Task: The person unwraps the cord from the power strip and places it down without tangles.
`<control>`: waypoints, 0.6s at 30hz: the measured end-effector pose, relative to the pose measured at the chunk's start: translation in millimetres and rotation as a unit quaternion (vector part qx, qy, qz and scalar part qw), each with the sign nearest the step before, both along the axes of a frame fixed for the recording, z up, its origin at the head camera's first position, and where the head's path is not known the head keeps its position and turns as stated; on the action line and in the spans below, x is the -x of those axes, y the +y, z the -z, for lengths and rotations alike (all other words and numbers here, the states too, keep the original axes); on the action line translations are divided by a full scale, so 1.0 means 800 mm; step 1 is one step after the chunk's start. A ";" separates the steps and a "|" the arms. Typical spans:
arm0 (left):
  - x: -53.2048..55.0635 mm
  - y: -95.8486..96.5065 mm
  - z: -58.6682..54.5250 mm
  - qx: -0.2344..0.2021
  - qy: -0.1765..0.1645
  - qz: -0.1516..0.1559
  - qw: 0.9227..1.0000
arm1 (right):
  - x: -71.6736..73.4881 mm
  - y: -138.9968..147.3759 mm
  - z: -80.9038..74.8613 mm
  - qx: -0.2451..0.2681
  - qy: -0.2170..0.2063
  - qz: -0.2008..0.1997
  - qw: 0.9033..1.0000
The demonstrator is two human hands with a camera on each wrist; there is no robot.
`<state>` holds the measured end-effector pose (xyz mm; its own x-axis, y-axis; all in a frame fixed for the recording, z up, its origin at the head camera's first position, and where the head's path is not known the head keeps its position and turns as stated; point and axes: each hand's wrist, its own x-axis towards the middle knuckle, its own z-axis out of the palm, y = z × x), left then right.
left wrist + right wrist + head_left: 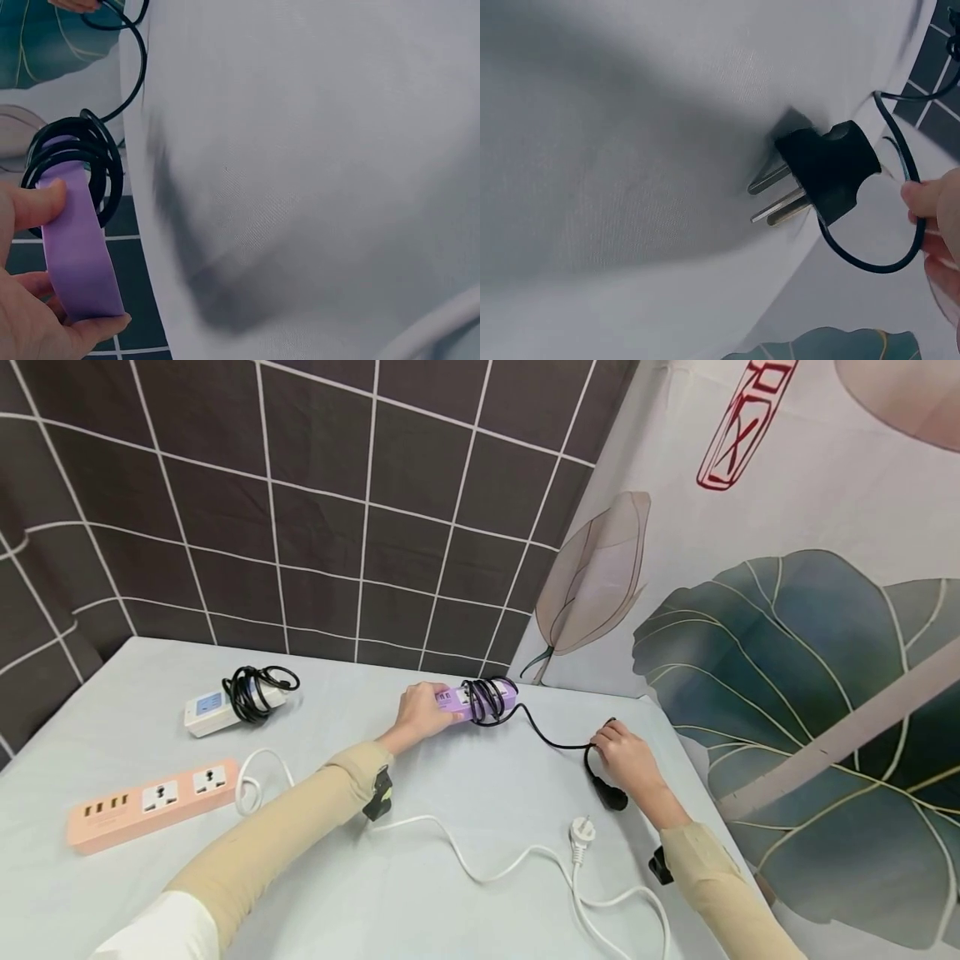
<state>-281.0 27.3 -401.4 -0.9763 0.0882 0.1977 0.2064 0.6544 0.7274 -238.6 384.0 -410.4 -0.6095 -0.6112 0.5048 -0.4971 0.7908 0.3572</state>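
Beyond & left of the white plug (582,832), your L hand (422,712) grips the purple pwr strip (75,232), long axis approx L-R, while beyond & right of that plug your R hand (630,767) pinches the blk cord (881,268), w/ its blk 3-pin plug (831,169) nearer you.

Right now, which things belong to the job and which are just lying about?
In use: purple power strip, in the left hand; black cord, in the right hand; black plug.
Lying about: white power strip; peach power strip; white cord; white plug.
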 end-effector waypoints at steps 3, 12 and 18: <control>-0.001 0.001 -0.002 -0.003 0.001 0.003 1.000 | 0.004 0.002 0.000 0.016 -0.011 0.032 0.999; -0.004 0.006 -0.004 -0.013 0.009 0.012 1.000 | 0.011 -0.002 -0.011 0.062 -0.081 0.120 0.988; -0.003 0.006 -0.003 -0.017 0.010 0.007 1.000 | 0.011 -0.020 -0.015 0.065 -0.098 0.098 0.988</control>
